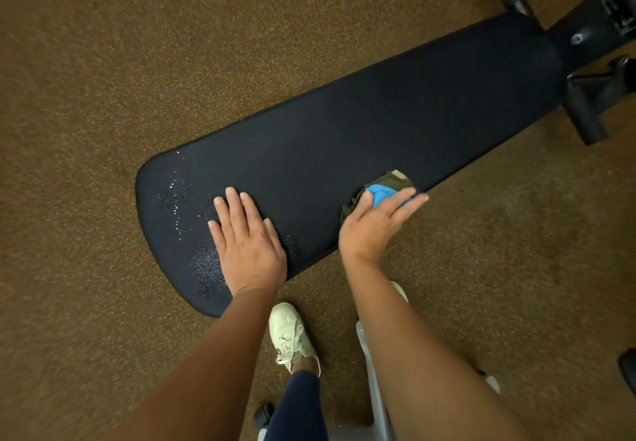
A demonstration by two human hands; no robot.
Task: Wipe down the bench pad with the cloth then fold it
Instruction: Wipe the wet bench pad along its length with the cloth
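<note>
1. Brown speckled floor (103,62); black bench pad (378,124) runs diagonally from lower left to upper right, dark frame (592,27) at the far end.
2. Left hand (247,244) lies flat on the pad's near end, fingers (237,206) straight and close together, holding nothing.
3. Right hand (371,227) presses the cloth (385,187) with straight, slightly spread fingers (409,203).
4. Cloth is bunched, showing blue, dark green and tan, on the pad's near edge about mid-length.
5. Wet droplets (175,196) glint just left of the left hand.
6. 1 cream shoe (292,337) stands below the pad.
</note>
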